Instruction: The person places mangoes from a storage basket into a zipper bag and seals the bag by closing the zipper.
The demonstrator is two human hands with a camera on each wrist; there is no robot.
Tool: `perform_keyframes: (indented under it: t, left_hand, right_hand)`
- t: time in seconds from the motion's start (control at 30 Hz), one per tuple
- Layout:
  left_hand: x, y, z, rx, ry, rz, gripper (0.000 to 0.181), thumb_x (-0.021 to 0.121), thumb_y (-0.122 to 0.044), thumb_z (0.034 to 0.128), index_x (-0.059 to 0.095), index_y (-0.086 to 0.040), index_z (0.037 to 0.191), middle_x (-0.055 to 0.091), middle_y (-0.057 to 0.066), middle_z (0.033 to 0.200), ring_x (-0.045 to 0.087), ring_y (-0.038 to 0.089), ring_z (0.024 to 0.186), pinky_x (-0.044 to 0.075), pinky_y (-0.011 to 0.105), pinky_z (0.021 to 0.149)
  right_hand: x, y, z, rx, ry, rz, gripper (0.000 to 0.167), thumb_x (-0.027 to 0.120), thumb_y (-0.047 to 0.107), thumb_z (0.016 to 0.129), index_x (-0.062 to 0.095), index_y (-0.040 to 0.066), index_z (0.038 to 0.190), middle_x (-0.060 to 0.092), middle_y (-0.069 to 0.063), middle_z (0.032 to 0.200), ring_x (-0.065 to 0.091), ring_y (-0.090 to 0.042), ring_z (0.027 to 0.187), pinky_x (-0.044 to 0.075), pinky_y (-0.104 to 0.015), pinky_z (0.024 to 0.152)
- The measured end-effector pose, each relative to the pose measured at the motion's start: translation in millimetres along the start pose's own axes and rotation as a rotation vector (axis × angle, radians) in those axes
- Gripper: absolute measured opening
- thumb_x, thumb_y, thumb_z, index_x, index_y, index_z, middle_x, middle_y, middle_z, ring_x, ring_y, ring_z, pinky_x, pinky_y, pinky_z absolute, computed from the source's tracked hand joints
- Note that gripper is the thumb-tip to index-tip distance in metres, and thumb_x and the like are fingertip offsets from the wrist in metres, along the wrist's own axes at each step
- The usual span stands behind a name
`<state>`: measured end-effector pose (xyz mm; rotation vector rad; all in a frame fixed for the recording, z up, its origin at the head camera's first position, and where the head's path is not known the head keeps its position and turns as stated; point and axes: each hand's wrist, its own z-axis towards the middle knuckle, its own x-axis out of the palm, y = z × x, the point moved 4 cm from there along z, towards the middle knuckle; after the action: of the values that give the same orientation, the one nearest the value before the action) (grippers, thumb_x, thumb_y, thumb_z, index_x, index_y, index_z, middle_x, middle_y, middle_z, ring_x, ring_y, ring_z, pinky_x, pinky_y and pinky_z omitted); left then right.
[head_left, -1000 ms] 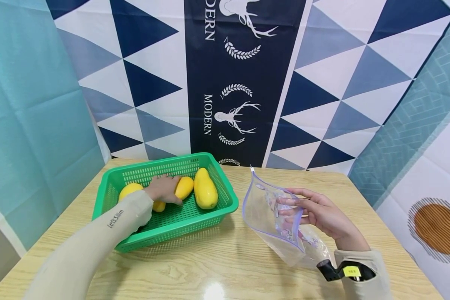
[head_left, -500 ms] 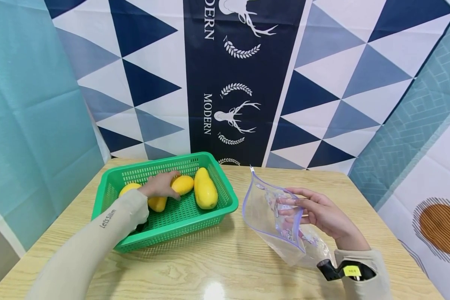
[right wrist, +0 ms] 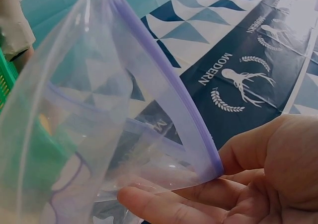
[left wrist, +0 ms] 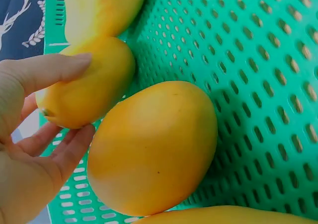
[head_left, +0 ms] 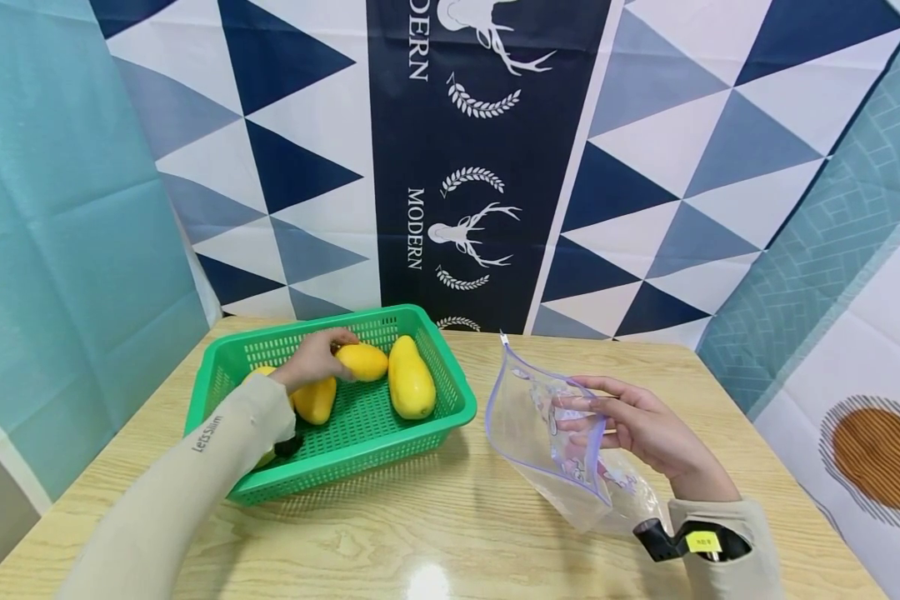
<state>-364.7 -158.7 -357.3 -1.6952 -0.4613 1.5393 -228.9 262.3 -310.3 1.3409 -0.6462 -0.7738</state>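
Observation:
My left hand (head_left: 313, 360) grips a yellow mango (head_left: 363, 362) inside the green basket (head_left: 457, 414). In the left wrist view the thumb lies on one side of that mango and the fingers curl under the other. A second mango (left wrist: 154, 149) sits right beside it. To the right stands a long, pear-shaped yellow fruit (head_left: 411, 379), perhaps a papaya. My right hand (head_left: 648, 425) holds a clear zip bag (head_left: 528, 425) with a purple rim by its edge. The bag's mouth gapes, and its printed lower part lies on the table.
More yellow fruit lies at the basket's left side, partly hidden by my left hand and sleeve. The wooden table (head_left: 450, 533) carries the basket on the left and the bag on the right. A patterned cloth wall (head_left: 487, 150) rises behind its far edge.
The left hand has closed round the mango and raised it slightly, uncovering more of the second mango. The right hand and bag have stayed still.

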Motion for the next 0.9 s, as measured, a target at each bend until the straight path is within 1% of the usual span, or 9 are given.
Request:
perform_keyframes:
  t: [0.1, 0.23, 0.43, 0.5, 0.6, 0.8, 0.9]
  left_hand:
    - [-2.6, 2.7, 1.7, -0.008, -0.036, -0.063, 0.056, 0.079, -0.001, 0.0783, 0.06, 0.002, 0.131, 0.053, 0.022, 0.138, 0.055, 0.039, 0.117, 0.05, 0.048, 0.094]
    - [-3.6, 4.2, 3.6, -0.001, -0.051, -0.092, 0.052, 0.078, -0.003, 0.0809, 0.061, -0.001, 0.13, 0.053, 0.019, 0.139, 0.054, 0.037, 0.12, 0.049, 0.048, 0.095]
    - [-3.0, 1.6, 2.8, 0.029, -0.05, -0.073, 0.05, 0.076, -0.004, 0.0829, 0.061, -0.001, 0.131, 0.051, 0.019, 0.142, 0.051, 0.038, 0.123, 0.047, 0.051, 0.098]
    - [-2.9, 0.8, 2.5, 0.042, -0.052, -0.063, 0.05, 0.076, -0.005, 0.0831, 0.061, 0.0, 0.13, 0.052, 0.02, 0.141, 0.051, 0.039, 0.122, 0.046, 0.051, 0.098]
    - [-3.5, 0.5, 2.2, 0.045, -0.055, -0.061, 0.049, 0.077, -0.005, 0.0828, 0.062, 0.0, 0.13, 0.054, 0.02, 0.138, 0.052, 0.038, 0.12, 0.047, 0.051, 0.097]
    - [-9.2, 2.3, 1.4, 0.056, -0.038, -0.049, 0.05, 0.079, -0.007, 0.0817, 0.063, 0.0, 0.129, 0.059, 0.019, 0.133, 0.055, 0.037, 0.117, 0.048, 0.05, 0.096]
    - [-13.0, 2.2, -0.8, 0.054, -0.036, -0.079, 0.05, 0.079, -0.007, 0.0825, 0.062, 0.0, 0.13, 0.059, 0.02, 0.131, 0.055, 0.037, 0.117, 0.049, 0.05, 0.094]
  right_hand:
    - [-0.2, 0.0, 0.1, 0.0, 0.004, 0.005, 0.037, 0.032, 0.006, 0.109, 0.056, 0.017, 0.135, 0.068, -0.001, 0.126, 0.069, -0.021, 0.107, 0.057, -0.037, 0.083]
    - [-0.1, 0.4, 0.0, -0.008, 0.013, 0.009, 0.038, 0.032, 0.006, 0.109, 0.056, 0.017, 0.136, 0.067, -0.001, 0.126, 0.069, -0.021, 0.107, 0.057, -0.037, 0.084]
    - [0.0, -0.6, -0.1, -0.016, 0.023, 0.017, 0.039, 0.031, 0.004, 0.108, 0.056, 0.018, 0.135, 0.067, -0.001, 0.127, 0.068, -0.021, 0.108, 0.056, -0.037, 0.085]
    - [-0.1, -0.9, -0.5, -0.017, 0.026, 0.024, 0.039, 0.031, 0.005, 0.108, 0.055, 0.017, 0.136, 0.067, -0.001, 0.127, 0.068, -0.021, 0.108, 0.056, -0.037, 0.085]
    - [-0.5, -1.4, -0.6, -0.02, 0.029, 0.028, 0.039, 0.031, 0.005, 0.109, 0.055, 0.017, 0.136, 0.067, -0.002, 0.127, 0.068, -0.021, 0.108, 0.056, -0.037, 0.085]
    - [-0.8, -1.4, -0.1, -0.031, 0.04, 0.016, 0.042, 0.029, 0.003, 0.108, 0.056, 0.019, 0.136, 0.067, -0.001, 0.128, 0.068, -0.02, 0.109, 0.056, -0.036, 0.086]
    - [-0.5, -0.7, 0.1, -0.03, 0.049, 0.021, 0.043, 0.029, 0.003, 0.108, 0.057, 0.021, 0.135, 0.066, -0.001, 0.128, 0.068, -0.02, 0.109, 0.056, -0.036, 0.086]
